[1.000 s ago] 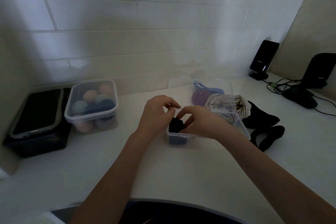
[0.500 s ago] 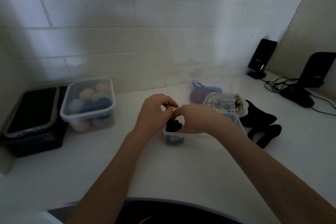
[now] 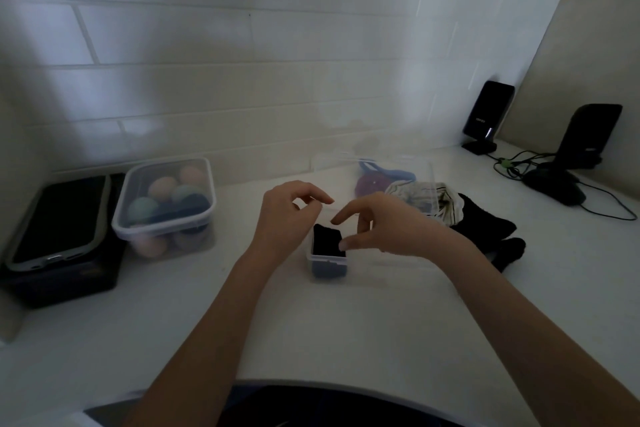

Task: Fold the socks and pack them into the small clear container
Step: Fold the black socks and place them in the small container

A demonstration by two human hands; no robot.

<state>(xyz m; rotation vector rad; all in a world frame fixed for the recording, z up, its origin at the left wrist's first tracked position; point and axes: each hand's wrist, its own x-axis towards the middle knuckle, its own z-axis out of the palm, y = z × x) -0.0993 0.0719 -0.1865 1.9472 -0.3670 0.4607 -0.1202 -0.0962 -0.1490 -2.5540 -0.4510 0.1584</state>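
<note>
On the white surface (image 3: 346, 333), mid-frame, the sock (image 3: 327, 241) sat in my container (image 3: 325, 262). My left hand (image 3: 287, 218) and right hand (image 3: 384, 230) hovered, fingers loosely spread, holding nothing; it might spring unfolded.

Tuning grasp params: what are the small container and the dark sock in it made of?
Small container: looks like clear, smooth rigid plastic; the sock shows through its wall. Dark sock: soft matte knit fabric by its look, no shine, folded edges; fibre cannot be told.
</note>
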